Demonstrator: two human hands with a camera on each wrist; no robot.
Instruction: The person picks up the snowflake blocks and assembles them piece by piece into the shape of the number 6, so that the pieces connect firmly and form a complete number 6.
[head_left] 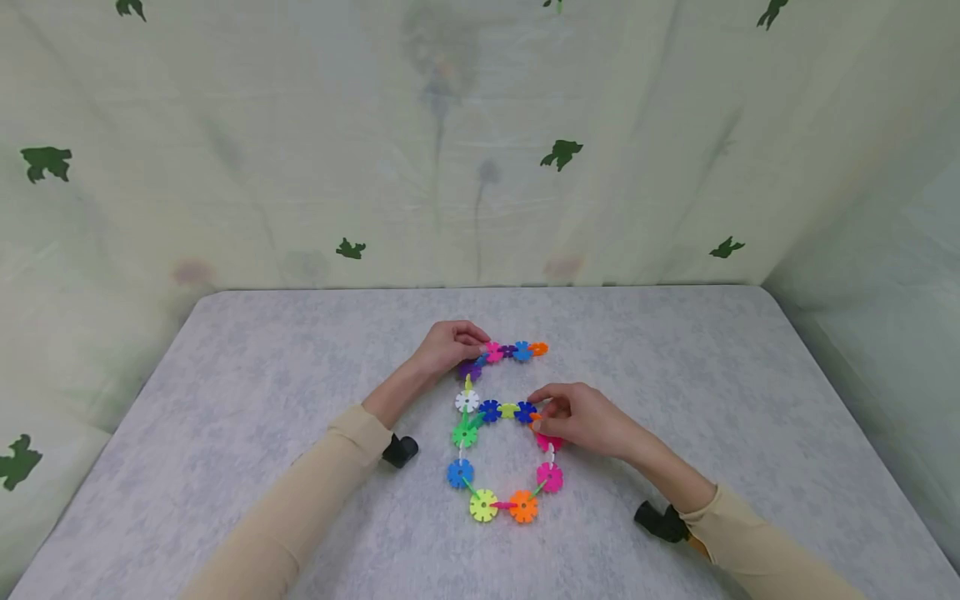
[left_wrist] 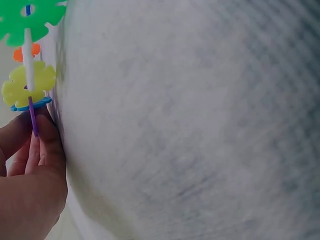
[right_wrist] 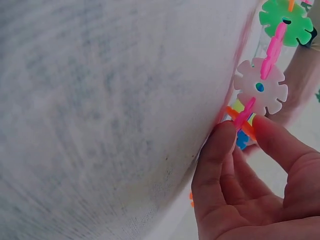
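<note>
A chain of interlocking notched plastic discs [head_left: 483, 506] lies on the table in a shape like a 6. At its upper bend, my left hand [head_left: 452, 345] pinches the chain by a purple disc [head_left: 470, 372], with a blue disc [left_wrist: 32, 104] right at the fingertips. The chain's top end runs right to an orange disc [head_left: 538, 349]. My right hand [head_left: 588, 418] pinches an orange disc [right_wrist: 242, 123] between thumb and fingers at the loop's upper right. Dark blue discs [head_left: 490, 410] lie left of it, a pink disc [head_left: 550, 477] below. The fingers partly cover the held discs.
The chain and both hands are near the middle of a grey table [head_left: 262, 400]. A pale curtain [head_left: 300, 150] with green leaf shapes hangs behind the table's far edge and along its sides. Black wrist cameras [head_left: 660, 522] stick out from both sleeves, low over the tabletop.
</note>
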